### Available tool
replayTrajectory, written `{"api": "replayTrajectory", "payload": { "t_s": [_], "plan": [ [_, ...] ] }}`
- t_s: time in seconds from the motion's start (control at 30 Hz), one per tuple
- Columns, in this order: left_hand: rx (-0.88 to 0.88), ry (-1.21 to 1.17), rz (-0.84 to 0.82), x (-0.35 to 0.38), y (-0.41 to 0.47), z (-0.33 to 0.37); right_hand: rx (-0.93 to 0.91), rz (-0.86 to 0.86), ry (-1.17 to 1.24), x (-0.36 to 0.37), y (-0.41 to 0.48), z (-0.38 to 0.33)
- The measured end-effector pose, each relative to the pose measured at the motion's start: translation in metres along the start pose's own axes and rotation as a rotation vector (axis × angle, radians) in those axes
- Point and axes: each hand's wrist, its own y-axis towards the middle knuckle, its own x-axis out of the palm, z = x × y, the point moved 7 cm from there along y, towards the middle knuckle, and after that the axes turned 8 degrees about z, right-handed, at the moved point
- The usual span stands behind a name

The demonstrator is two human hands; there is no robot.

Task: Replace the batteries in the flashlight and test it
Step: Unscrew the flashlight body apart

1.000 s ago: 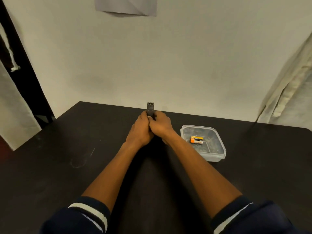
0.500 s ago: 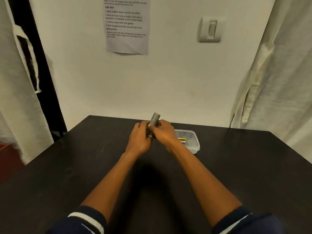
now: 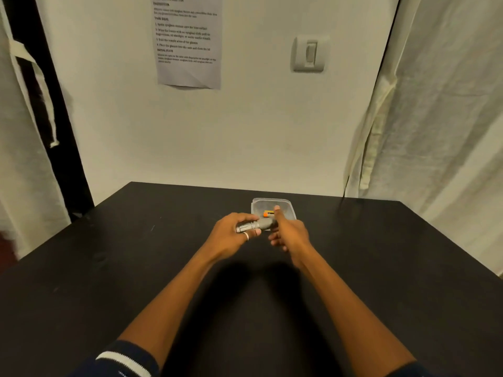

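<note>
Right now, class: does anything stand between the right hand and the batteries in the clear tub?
Nothing visible does. The tub, with no lid showing, sits just beyond the right hand, its batteries uncovered. The flashlight, gripped by the left hand, lies nearer the person, not in the path.

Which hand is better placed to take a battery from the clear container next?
Probably right. The right hand is just in front of the container, its thumb close to the batteries; the left hand grips the flashlight farther away.
</note>
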Motion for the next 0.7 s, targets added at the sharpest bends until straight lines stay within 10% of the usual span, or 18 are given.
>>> {"api": "replayTrajectory", "payload": {
  "t_s": [0.27,0.7],
  "plan": [
    [-0.349,-0.530,0.058,0.028,-0.001,-0.040,-0.091,0.030,-0.064,-0.012,0.013,0.027],
    [-0.384,-0.322,0.007,0.033,0.013,-0.057,-0.285,0.071,-0.063,-0.002,0.034,0.026]
  ]
}}
